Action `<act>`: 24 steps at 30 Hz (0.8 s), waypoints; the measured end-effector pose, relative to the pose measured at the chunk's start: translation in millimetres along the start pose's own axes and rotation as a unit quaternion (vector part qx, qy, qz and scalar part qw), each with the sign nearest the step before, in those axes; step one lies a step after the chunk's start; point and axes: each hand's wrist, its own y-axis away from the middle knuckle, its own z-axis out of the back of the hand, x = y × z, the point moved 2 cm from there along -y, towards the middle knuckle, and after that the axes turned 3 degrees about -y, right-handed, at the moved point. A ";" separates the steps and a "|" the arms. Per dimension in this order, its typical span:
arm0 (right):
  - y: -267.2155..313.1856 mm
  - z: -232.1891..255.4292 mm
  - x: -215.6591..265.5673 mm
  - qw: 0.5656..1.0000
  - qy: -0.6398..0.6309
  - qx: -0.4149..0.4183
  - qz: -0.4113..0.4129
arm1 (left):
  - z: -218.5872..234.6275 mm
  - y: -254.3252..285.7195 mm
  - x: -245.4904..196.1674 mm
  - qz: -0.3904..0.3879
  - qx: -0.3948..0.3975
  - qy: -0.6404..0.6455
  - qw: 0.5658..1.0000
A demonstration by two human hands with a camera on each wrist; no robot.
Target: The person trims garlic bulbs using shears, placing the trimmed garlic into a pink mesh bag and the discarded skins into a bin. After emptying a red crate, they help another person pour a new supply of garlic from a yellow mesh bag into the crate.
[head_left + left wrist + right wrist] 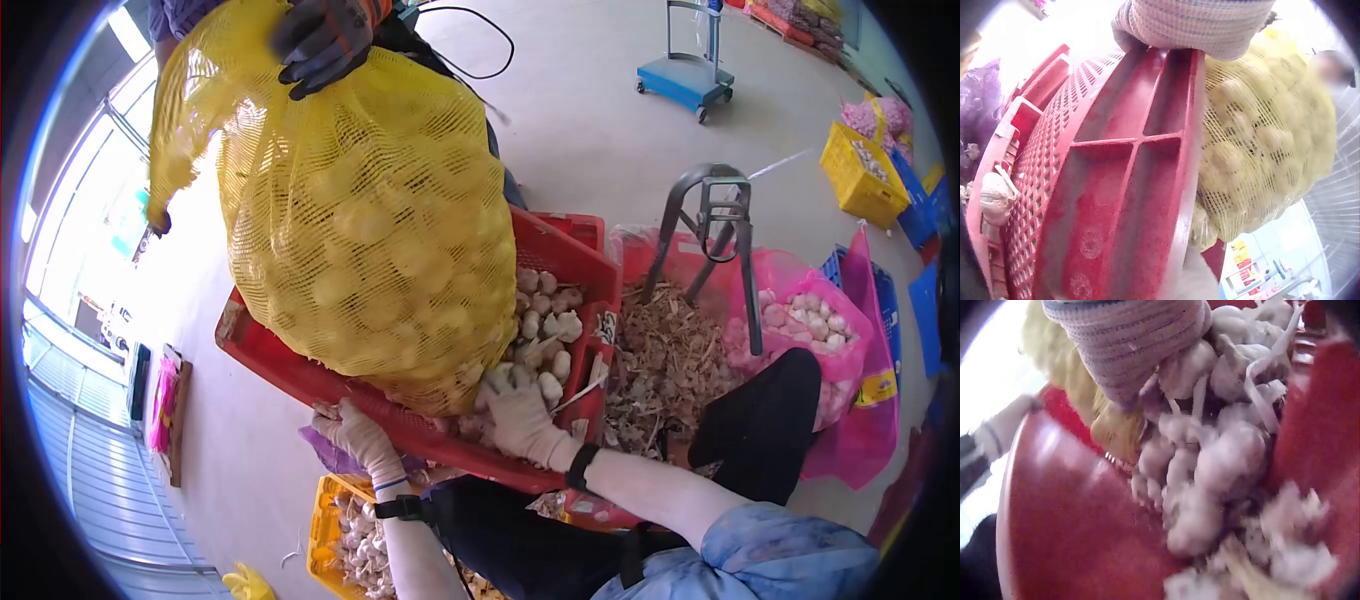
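A large yellow mesh sack (370,220) full of garlic bulbs leans into a red crate (385,405), its lower end among loose garlic bulbs (545,315). My gloved left hand (360,437) grips the crate's near rim, fingers over the edge; the left wrist view shows the glove (1194,25) on top of the ribbed red wall. Inside the crate, my gloved right hand (520,415) lies with extended fingers on the bulbs beside the sack's lower end. Close up, this glove (1135,347) sits against the yellow mesh (1116,431), its fingertips mostly hidden.
Another person's dark-gloved hand (325,45) is on the sack's upper part. Right of the crate stand a bin of dry stalks and skins (660,370), a black metal frame (710,220) and a pink bag of garlic (810,320). A yellow crate of garlic (325,530) sits below.
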 end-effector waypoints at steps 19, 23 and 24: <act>-81.0 19.8 -118.6 0.985 -0.034 0.144 -0.090 | 2.3 -3.8 8.9 -0.004 -0.031 -0.068 0.997; -82.5 -2.2 -182.5 0.981 -0.140 -0.079 -0.109 | 2.3 -6.5 10.3 -0.016 -0.033 -0.113 0.993; -77.0 -2.3 -179.0 0.979 -0.161 -0.071 -0.101 | 1.1 -6.4 10.3 -0.008 -0.025 -0.086 0.996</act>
